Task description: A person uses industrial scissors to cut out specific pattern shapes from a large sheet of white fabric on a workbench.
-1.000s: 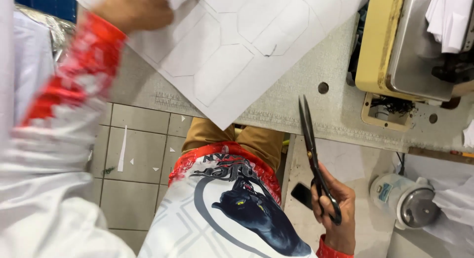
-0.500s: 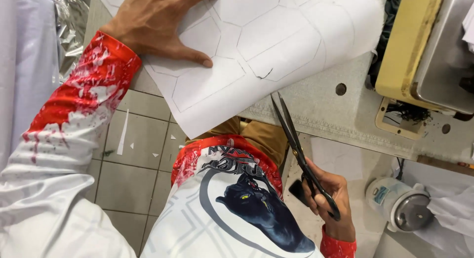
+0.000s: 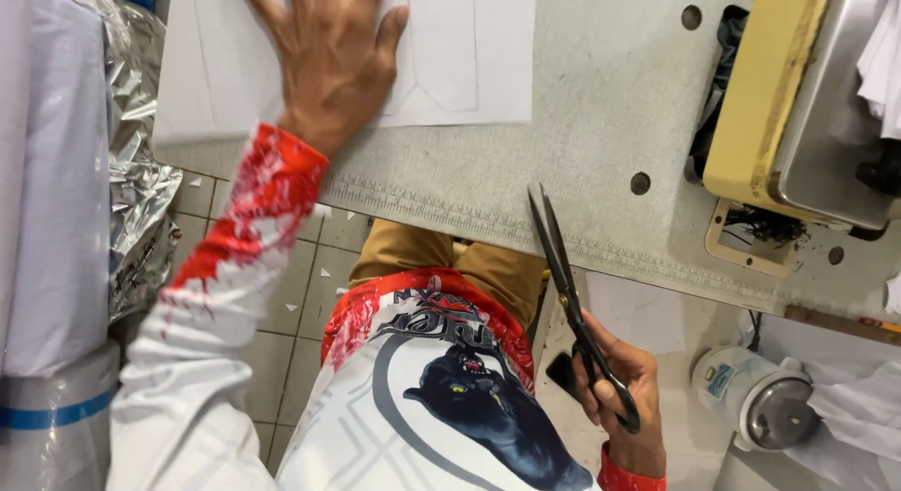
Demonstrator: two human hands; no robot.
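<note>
Right hand point(image 3: 619, 388): fingers through the handle loops of black scissors point(image 3: 574, 299), blades nearly closed, tips resting over the work table point(image 3: 601, 125) edge, clear of the sheet. Left hand point(image 3: 328, 59): fingers spread, palm flat on the white pattern paper point(image 3: 469, 50), pinning it. Farther right: a yellowed sewing machine point(image 3: 779, 97).

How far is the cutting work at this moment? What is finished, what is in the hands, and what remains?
Done: hexagon-like outlines are drawn on the white paper sheet, and it lies flat on the grey table. In hand: the left hand presses the sheet down; the right hand holds the black scissors, blades nearly closed, at the table edge, apart from the paper. Left: no cut along the outlines is visible, so the cutting seems mostly ahead.
</note>
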